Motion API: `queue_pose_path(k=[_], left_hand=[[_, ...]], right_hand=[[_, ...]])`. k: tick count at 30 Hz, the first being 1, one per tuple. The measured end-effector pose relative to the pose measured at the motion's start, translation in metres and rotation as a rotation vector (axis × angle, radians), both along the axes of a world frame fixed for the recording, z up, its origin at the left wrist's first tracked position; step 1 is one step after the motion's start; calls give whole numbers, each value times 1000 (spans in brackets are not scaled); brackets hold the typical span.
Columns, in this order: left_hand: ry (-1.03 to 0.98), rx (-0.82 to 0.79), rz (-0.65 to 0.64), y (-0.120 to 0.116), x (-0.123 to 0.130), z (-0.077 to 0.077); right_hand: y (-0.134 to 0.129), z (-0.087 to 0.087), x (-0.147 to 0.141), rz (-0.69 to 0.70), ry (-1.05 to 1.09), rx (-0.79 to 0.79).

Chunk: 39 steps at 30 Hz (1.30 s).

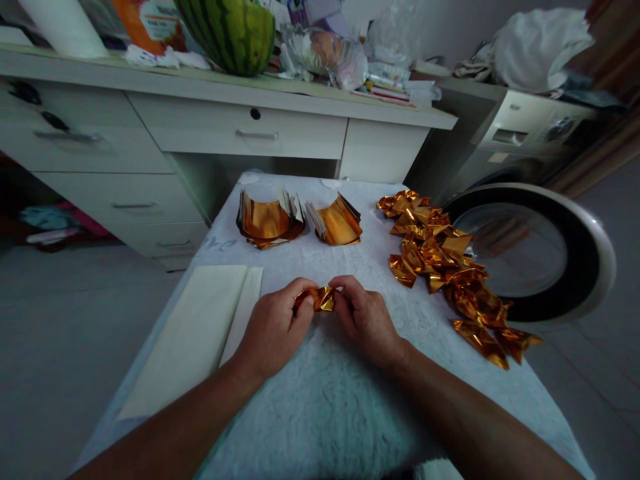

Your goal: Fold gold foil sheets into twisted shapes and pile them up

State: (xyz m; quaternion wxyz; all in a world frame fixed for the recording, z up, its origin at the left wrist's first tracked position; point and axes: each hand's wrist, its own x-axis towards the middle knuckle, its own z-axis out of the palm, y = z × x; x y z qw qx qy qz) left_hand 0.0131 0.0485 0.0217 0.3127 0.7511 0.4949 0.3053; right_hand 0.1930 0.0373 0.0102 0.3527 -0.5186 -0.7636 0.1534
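Between my two hands, above the middle of the cloth-covered table, is a small folded piece of gold foil paper (326, 300). My left hand (280, 323) pinches its left end between thumb and fingers. The right end is gripped by my right hand (365, 317) in the same way. Beyond the hands stand two curved stacks of gold foil sheets, a left stack (267, 220) and a right stack (340, 222). To the right lies a long heap of folded gold foil pieces (435, 250), crumpled and shiny. My fingers hide the ends of the held piece.
Pale paper sheets (193, 327) lie at the left of the table (320, 400). Behind it is a white drawer desk (210, 120) with a watermelon (230, 33) and plastic bags on top. An open washing machine door (530, 253) stands close to the right edge.
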Motion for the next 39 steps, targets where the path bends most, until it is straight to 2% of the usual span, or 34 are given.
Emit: queue_pose_path(k=[16,26,33,39], left_hand=[[-26,13,18,-1,3,3],[-68,-17,-25,-2,3,1],[-109,-28,29,-3,2,5],[-171,-62,38,-2,1,4]], right_hand=[[-2,2,2,71,-11,-59],[1,-2,2,37,-16,-68],[0,3,4,51,-20,-74],[1,0,6,95,-27,-52]])
